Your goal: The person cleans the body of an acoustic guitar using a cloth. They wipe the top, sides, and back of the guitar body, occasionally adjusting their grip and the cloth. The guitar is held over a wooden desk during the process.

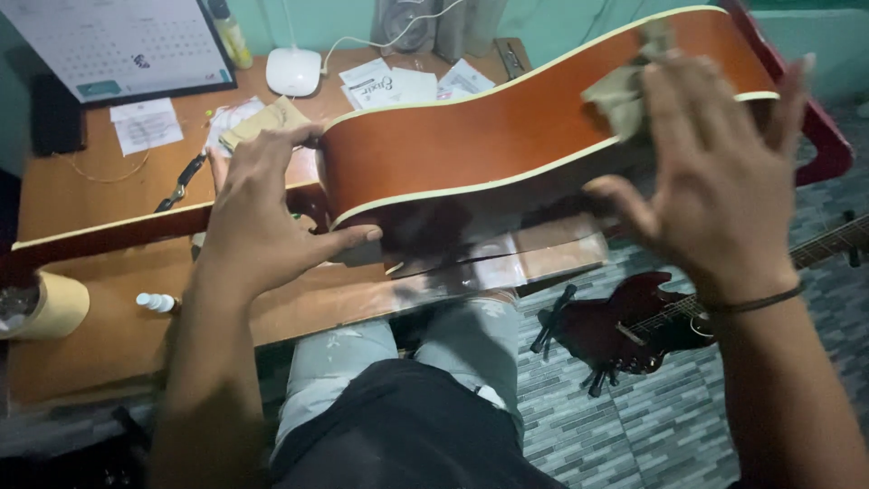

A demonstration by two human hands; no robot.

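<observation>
An acoustic guitar body (489, 145), orange-brown with a cream edge binding, lies on its side across my lap and the wooden desk (100, 335). My left hand (267, 213) grips the guitar near where the neck joins the body, thumb under the glossy back. My right hand (715, 177) presses a small beige cloth (625, 91) flat against the guitar's side near its wide end, fingers spread. The guitar's neck (100, 231) runs off to the left.
A dark red electric guitar (634, 321) lies on the grey tiled floor at right. On the desk stand a calendar (118, 41), a white lamp base (293, 71), papers (398, 86), a tape roll (54, 308) and a small white bottle (156, 302).
</observation>
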